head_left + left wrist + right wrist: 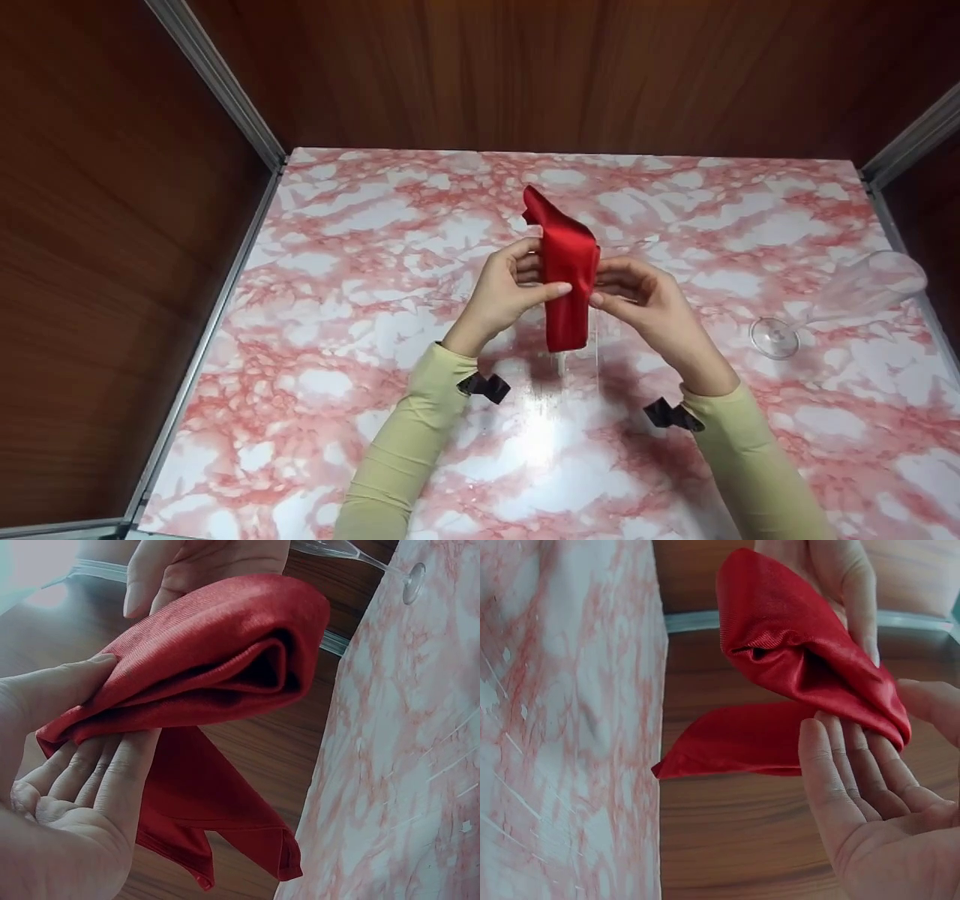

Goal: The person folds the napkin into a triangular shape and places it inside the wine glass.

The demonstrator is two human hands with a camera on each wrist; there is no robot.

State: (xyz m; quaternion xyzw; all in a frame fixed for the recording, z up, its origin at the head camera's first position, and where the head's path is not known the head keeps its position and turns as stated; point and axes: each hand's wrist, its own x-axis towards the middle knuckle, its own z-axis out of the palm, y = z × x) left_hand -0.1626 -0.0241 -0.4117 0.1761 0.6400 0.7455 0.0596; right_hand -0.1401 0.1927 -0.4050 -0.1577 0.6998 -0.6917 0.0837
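Note:
A folded red satin napkin (pixel 570 255) is held up in front of me between both hands, one pointed end sticking up at the top. My left hand (pixel 506 289) grips its left side, thumb across the front and fingers behind. At the right edge, my right hand (pixel 649 307) pinches the cloth with thumb in front and fingers behind. The left wrist view shows the napkin (pixel 217 652) wrapped in layers, with a hollow at its end and loose corners hanging off. From the right wrist, fingers (pixel 862 765) support the underside of the roll.
A clear stemmed glass (pixel 775 339) stands upright on the right of the pink-and-white marbled table (pixel 322 382). Dark wood panels (pixel 480 75) with metal edge strips enclose the back and sides.

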